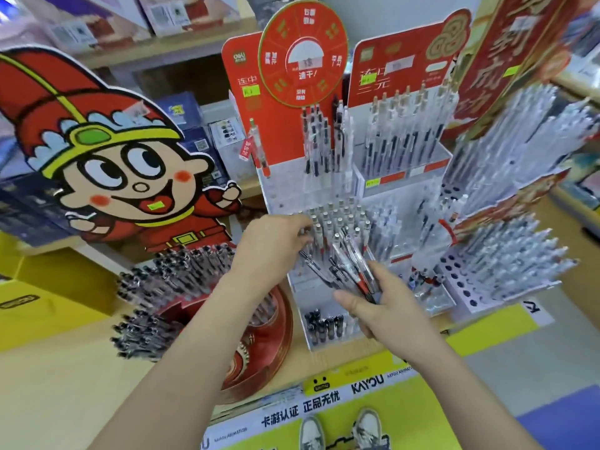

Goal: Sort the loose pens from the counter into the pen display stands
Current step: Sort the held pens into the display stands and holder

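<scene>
R grip (pixel 386 310): approx 4 pens (pixel 349 267)

1. The pens (pixel 352 271) are clear, shiny plastic.
2. The stand (pixel 282 190) looks like smooth white plastic.
3. The cartoon figure (pixel 107 157) is flat, matt card.
4. The counter (pixel 65 384) looks like smooth, pale wood.

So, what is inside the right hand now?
The right hand holds a fan of several pens, clear with black and red parts. Their lower ends are covered by this hand, so the exact count cannot be seen.
</scene>
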{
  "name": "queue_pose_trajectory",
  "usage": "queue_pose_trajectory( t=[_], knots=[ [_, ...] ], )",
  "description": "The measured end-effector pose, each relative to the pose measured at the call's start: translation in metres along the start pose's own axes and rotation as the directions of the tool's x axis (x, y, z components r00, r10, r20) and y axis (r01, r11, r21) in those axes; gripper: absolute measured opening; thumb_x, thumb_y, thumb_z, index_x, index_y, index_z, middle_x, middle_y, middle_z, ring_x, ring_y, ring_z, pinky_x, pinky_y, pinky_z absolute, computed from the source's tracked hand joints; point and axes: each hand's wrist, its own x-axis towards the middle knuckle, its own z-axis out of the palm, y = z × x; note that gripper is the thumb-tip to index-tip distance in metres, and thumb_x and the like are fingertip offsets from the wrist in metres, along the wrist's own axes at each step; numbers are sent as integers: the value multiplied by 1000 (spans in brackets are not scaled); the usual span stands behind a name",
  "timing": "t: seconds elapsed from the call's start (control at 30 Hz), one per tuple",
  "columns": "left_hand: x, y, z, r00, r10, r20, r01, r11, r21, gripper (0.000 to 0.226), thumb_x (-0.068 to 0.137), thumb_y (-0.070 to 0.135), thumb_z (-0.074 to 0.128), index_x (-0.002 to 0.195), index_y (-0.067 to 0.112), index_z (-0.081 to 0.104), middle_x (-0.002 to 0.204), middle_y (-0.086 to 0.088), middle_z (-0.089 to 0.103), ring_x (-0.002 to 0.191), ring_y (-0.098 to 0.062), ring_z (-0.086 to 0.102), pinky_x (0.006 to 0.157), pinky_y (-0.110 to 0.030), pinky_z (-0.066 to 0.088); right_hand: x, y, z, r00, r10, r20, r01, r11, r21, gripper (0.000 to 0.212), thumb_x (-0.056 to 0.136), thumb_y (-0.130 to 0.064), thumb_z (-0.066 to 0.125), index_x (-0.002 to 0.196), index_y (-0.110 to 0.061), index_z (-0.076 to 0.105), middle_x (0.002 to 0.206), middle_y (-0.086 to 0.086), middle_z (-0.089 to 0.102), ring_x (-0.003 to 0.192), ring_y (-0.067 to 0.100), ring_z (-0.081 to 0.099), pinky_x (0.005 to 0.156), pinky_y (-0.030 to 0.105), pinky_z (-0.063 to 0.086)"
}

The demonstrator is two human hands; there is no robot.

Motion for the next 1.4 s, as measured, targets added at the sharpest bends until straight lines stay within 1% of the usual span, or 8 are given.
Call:
queue_pose_trajectory(
  t=[0.13, 0.27, 0.4, 0.6, 0.83, 1.0, 1.23, 1.4],
  knots=[
    [-11, -2, -5, 997, -77, -28, 71, 979, -191, 30, 95, 24, 57, 124, 30, 59, 91, 3, 72, 74, -18, 67, 68, -33, 55, 0, -3, 4, 999, 19, -49, -18, 1000, 17, 122, 49, -88, 62, 150, -32, 24, 86, -17, 36, 72, -3, 27, 79, 32, 31],
    [-34, 10, -7, 943, -311, 116, 285, 577, -765, 14, 95, 17, 58, 104, 22, 68, 83, -2, 70, 67, -18, 68, 58, -30, 57, 1, -5, 10, 995, 30, -98, -24, 998, 56, 133, 40, -96, 58, 151, -34, 19, 108, -5, 43, 75, -3, 29, 77, 29, 32],
    [-45, 17, -1, 929, -252, 270, 344, 328, -880, 19, 85, 4, 68, 102, 13, 65, 70, -12, 66, 63, -14, 65, 62, -25, 56, -1, -12, 14, 997, -32, -76, 39, 995, 95, 103, 59, -82, 64, 142, -26, 39, 87, -14, 50, 58, -7, 39, 56, 13, 30],
    [-43, 7, -1, 933, -271, 236, 296, 205, -933, 31, 89, -7, 57, 112, 14, 61, 88, -11, 74, 81, -18, 70, 73, -29, 57, -3, -22, 15, 999, 17, 38, -29, 943, 331, 92, 69, -53, 71, 142, -10, 35, 66, 0, 59, 43, 12, 38, 44, 24, 31],
    [-41, -4, -1, 913, -288, 289, 301, -1, -954, 27, 78, 2, 66, 104, 8, 65, 88, -15, 73, 79, -26, 66, 68, -30, 56, -6, -24, 13, 998, 6, 66, -37, 882, 470, 33, 76, -29, 68, 92, -8, 49, 65, 5, 56, 45, 14, 31, 44, 24, 23],
    [-38, -4, -2, 896, -408, 176, 266, 175, -948, 25, 65, 16, 77, 84, 7, 64, 57, -3, 64, 56, -14, 61, 56, -24, 53, -2, -19, 16, 999, 2, -34, 13, 900, 436, 23, 81, -29, 66, 93, -15, 52, 62, 6, 54, 46, 16, 27, 45, 27, 19],
    [-38, -4, -2, 890, -433, 143, 270, 248, -930, 11, 82, 13, 70, 87, 4, 66, 60, -3, 66, 55, -16, 63, 54, -25, 53, 2, -16, 17, 994, -34, -104, 76, 901, 426, 10, 91, -19, 63, 95, -17, 54, 64, 6, 56, 49, 17, 26, 45, 27, 20],
    [-39, -2, -1, 920, -357, 158, 309, 417, -855, 6, 87, 19, 68, 85, 15, 66, 66, 3, 65, 62, -13, 62, 63, -29, 55, 0, -15, 18, 999, -45, 9, 39, 937, 348, 52, 78, -32, 72, 124, -20, 50, 72, 6, 61, 44, 13, 33, 41, 23, 28]
  ],
)
